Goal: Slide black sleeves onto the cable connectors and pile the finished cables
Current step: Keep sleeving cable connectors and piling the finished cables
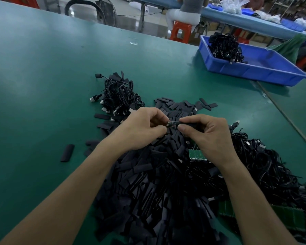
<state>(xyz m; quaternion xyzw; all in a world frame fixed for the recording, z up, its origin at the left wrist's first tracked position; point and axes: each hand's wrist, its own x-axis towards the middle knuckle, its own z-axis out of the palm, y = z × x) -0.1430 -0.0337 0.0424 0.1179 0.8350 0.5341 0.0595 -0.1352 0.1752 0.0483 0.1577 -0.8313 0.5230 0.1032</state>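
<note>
Dim, cool overhead light, soft sheen on the table (42, 71) — wide-angle bowing at edges, background blurred

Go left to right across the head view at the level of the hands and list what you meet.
Lone black sleeve → left hand → connector pinched between both hands → right hand → tangled heap of black cables.
</note>
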